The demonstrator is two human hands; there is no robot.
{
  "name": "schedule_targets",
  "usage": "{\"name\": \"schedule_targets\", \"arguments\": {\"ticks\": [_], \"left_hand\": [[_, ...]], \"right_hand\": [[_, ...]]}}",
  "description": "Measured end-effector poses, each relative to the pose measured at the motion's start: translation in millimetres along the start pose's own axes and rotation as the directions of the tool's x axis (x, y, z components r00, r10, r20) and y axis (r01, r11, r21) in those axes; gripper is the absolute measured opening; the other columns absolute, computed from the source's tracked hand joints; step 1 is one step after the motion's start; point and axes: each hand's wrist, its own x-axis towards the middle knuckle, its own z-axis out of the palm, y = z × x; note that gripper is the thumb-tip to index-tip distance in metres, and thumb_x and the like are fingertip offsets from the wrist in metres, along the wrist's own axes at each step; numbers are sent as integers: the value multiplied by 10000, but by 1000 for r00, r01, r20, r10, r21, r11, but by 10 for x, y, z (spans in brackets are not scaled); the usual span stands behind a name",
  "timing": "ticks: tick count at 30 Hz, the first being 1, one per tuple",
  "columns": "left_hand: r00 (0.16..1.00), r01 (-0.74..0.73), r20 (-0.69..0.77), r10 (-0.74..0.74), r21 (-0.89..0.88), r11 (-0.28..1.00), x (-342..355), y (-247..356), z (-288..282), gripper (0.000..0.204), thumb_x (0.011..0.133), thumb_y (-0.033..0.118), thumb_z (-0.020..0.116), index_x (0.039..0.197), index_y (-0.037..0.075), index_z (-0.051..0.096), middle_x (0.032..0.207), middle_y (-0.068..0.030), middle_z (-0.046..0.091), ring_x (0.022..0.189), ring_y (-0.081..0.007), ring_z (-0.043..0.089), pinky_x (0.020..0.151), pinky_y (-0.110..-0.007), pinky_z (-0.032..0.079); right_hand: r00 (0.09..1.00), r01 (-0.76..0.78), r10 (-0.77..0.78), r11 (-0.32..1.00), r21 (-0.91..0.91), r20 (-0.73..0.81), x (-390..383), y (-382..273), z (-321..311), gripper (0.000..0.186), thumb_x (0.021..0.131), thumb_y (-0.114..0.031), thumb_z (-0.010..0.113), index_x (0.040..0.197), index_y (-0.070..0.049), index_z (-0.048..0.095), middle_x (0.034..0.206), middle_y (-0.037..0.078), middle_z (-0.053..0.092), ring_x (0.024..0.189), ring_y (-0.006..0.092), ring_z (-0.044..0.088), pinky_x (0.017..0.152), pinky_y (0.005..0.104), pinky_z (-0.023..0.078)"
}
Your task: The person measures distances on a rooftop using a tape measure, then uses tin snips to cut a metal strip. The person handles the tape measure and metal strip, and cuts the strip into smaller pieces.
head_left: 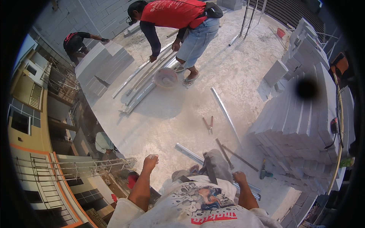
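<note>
My left hand (151,162) is raised beside the slab's left edge, its fingers curled closed. Whatever it may hold is too small to make out. By my right knee, my right hand (239,177) is closed too, and its grip is partly hidden. Close to it lie two dark narrow bars (240,158) on the floor. A shiny metal channel (188,152) runs toward my legs from the left. Farther ahead are red-handled snips (208,124), opened in a V, and another long metal channel (225,112).
A co-worker in a red shirt (173,14) bends over several metal profiles (146,89) beside a round bucket (166,78). Another person (76,45) is behind stacked pale blocks (102,62). More blocks (292,117) rise at right, near a teal power tool (265,173). The slab drops off at left.
</note>
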Motion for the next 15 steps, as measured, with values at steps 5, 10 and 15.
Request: {"name": "schedule_targets", "arguments": {"ticks": [5,10,15], "left_hand": [[982,186,1,-187,-120,975,-179,-246,-88,377,921,377,628,1146,74,618,954,-66,675,832,-153,654,702,-312,496],[991,52,-100,-83,-285,957,-31,553,-87,445,919,404,629,1194,56,592,1041,-95,665,891,-175,654,732,-328,505],[856,-351,-472,209,-237,906,393,2548,-961,584,919,430,627,1302,5,508,1085,-125,652,976,-191,633,761,-331,502]], "right_hand": [[964,266,-266,951,-160,18,725,-631,-92,344,856,-278,630,946,50,679,761,142,677,611,220,647,532,356,512],[987,69,-28,964,-259,158,1689,-1458,-224,297,830,-230,654,922,52,652,720,130,650,511,216,595,450,341,465],[947,234,-188,959,-159,259,2430,-3131,98,280,846,-219,645,906,55,642,697,121,628,511,190,589,436,319,490]]}}
